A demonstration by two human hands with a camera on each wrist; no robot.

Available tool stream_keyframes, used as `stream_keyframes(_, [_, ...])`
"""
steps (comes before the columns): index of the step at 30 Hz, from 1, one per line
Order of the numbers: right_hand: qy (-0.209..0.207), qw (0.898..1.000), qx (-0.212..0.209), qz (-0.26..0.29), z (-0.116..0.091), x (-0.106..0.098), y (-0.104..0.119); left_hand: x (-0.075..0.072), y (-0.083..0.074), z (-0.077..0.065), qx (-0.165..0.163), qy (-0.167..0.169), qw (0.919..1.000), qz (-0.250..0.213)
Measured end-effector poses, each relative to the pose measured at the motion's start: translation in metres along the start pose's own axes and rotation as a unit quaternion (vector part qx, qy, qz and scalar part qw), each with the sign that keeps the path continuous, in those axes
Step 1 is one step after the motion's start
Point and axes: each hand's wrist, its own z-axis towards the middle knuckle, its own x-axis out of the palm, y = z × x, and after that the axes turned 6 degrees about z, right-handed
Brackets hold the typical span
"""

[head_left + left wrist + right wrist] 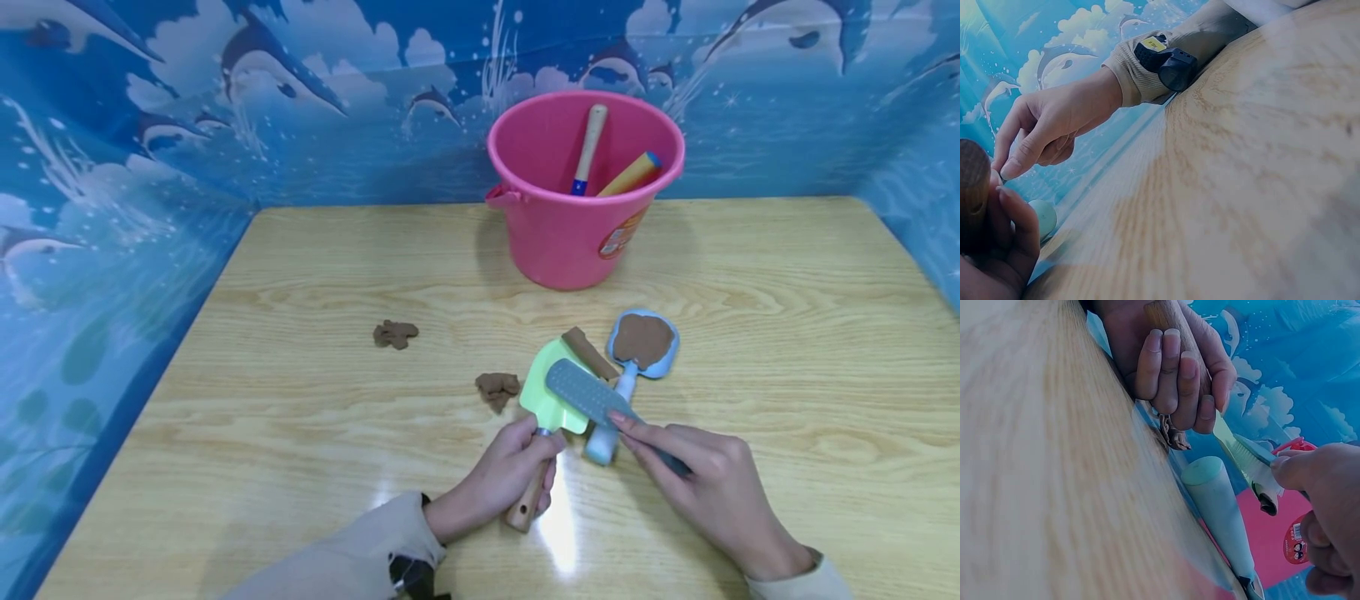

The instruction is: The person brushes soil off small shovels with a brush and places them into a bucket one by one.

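Observation:
My left hand (513,467) grips the wooden handle of a small shovel with a light green blade (537,392). In my right hand (705,483) is a flat grey-green tool with a textured face (581,387), pinched near its handle and lying across the green blade. A strip of brown clay (588,353) sits at the blade's far right edge. Beneath, partly covered, lies a light blue shovel (626,385) with brown clay (643,339) spread in its scoop. The right wrist view shows the fingers (1166,381) of the left hand curled round the wood.
Two brown clay lumps lie on the wooden table, one (497,389) left of the green blade and another (395,333) farther left. A pink bucket (570,242) stands at the back, holding a white-handled tool (591,142) and a yellow-and-blue one (632,175). Dolphin-patterned sheeting (337,125) surrounds the table.

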Motion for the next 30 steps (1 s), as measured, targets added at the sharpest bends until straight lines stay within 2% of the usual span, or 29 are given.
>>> stream_keyframes(30, [0.013, 1.0, 0.004, -0.02, -0.0004, -0.0006, -0.0003, -0.0007, 0.0001, 0.0012, -0.004, 0.0, 0.9998, 0.019])
